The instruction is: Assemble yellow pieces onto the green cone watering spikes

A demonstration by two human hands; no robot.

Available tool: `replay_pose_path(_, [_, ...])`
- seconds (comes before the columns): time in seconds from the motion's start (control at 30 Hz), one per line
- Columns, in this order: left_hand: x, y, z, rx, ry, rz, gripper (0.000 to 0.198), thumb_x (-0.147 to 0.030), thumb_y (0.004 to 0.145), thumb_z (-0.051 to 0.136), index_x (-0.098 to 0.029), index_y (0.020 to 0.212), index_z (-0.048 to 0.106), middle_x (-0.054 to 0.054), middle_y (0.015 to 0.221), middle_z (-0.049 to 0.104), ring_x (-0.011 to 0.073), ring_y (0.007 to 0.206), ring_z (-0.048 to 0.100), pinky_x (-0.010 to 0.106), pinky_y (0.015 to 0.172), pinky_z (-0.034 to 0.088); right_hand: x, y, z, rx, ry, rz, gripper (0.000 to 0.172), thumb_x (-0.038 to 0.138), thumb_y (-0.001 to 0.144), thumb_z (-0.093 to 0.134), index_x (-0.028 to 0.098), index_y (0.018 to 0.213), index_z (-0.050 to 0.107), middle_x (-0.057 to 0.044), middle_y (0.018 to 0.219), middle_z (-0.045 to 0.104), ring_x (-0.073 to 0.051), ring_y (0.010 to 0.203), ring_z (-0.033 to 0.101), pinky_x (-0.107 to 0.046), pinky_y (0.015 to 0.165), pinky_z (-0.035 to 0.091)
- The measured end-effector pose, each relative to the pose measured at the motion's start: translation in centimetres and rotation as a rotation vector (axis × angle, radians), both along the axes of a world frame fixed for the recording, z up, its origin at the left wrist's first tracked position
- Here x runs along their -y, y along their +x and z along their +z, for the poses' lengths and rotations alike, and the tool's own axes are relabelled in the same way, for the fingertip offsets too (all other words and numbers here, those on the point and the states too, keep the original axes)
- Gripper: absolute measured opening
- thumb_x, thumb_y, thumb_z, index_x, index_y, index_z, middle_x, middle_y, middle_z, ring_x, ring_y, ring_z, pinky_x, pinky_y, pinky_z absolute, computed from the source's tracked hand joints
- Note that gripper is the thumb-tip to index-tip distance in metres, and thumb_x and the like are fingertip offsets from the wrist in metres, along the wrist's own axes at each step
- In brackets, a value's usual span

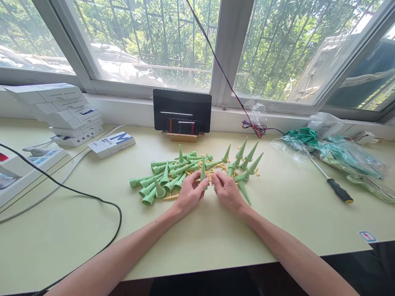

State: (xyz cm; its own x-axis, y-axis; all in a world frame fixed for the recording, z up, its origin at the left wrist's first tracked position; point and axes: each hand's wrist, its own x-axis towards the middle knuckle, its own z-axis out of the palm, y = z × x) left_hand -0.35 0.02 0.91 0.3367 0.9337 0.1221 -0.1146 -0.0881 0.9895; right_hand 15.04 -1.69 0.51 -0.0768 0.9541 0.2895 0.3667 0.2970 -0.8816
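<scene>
My left hand (190, 192) is closed around a green plastic watering spike (203, 170), its pointed tip upward. Close beside it, my right hand (226, 190) has its thumb and fingers pinched together; what they hold is too small and hidden to make out. Behind and left of my hands lies a heap of green spikes (154, 190) with hollow, ribbed ends. Small yellow plastic pieces (220, 166) are scattered among them. To the right of my right hand, several green spikes (247, 172) stand or lean in a group, and one lies flat.
A tablet (182, 102) and a phone (182, 127) stand at the back. On the left are stacked white boxes (66, 111), a power strip (40, 160) and a black cable (101, 200). A screwdriver (338, 190) and plastic bags (342, 156) lie on the right.
</scene>
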Motion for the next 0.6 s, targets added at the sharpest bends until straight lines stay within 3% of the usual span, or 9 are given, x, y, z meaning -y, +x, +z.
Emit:
replay_pose_path(0.4, [0.13, -0.06, -0.21, -0.062, 0.095, -0.017, 0.027, -0.043, 0.087, 0.064, -0.017, 0.090, 0.059, -0.002, 0.068, 0.053, 0.0072, 0.049, 0.046, 0.019, 0.041, 0.037, 0.04, 0.04, 0.23, 0.017, 0.016, -0.013, 0.045, 0.045, 0.101, 0.039, 0.020, 0.063, 0.041, 0.003, 0.058, 0.041, -0.012, 0.054, 0.037, -0.028, 0.054, 0.029])
replay_pose_path(0.6, [0.10, -0.19, -0.61, -0.167, 0.268, 0.013, 0.018, -0.035, 0.087, 0.065, -0.019, 0.093, 0.062, 0.001, 0.080, 0.059, 0.0129, 0.068, 0.057, 0.021, 0.055, 0.044, -0.46, 0.26, -0.11, -0.048, -0.063, 0.032, 0.050, 0.050, 0.099, 0.041, 0.021, 0.059, 0.038, 0.003, 0.054, 0.039, -0.011, 0.051, 0.034, -0.027, 0.050, 0.028])
